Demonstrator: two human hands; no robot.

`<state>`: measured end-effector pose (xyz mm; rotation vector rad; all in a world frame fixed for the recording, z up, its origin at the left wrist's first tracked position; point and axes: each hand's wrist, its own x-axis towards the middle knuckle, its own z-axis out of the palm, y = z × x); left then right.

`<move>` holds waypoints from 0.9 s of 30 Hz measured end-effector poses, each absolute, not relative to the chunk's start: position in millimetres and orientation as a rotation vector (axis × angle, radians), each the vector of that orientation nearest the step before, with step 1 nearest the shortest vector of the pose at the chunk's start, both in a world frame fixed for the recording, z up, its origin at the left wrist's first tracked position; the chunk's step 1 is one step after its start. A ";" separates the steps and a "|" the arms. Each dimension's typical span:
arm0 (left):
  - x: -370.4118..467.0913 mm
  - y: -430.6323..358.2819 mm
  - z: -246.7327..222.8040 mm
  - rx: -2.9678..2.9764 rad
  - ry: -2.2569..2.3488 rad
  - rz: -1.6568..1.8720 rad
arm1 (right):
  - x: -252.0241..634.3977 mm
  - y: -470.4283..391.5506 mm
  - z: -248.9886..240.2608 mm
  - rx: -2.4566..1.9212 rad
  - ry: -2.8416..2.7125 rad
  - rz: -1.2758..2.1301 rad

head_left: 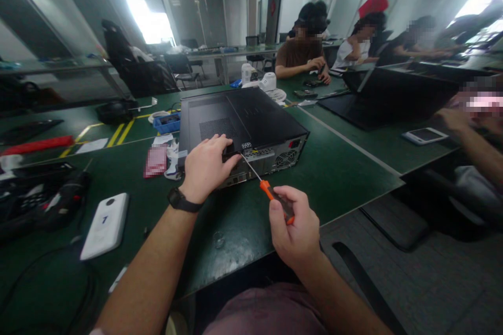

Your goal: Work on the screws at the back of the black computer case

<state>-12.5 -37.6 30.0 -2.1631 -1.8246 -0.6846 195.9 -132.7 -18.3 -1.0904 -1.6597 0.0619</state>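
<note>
Muted pink clothing nearest. Right hand closed round orange-and-dark-handled screwdriver, thin metal shaft. Left hand open, fingers spread on black rectangular metal computer case, thumb beside screwdriver tip. Case on green tabletop. Probably tool work at near edge; wants steady tip; contact unclear.

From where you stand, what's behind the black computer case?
A white fan shows past its far right corner. Whatever lies low, directly behind the case, is covered by it.
</note>
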 end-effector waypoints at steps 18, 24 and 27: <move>-11.7 -38.7 31.4 -2.157 -1.849 -0.680 | 194.1 -131.9 -19.2 -1.026 -1.690 0.013; -11.4 -39.2 32.0 -2.160 -1.844 -0.671 | 194.2 -129.4 -18.6 -1.006 -1.713 -0.044; -11.4 -38.7 31.6 -2.160 -1.863 -0.669 | 194.9 -130.9 -18.5 -1.040 -1.700 -0.004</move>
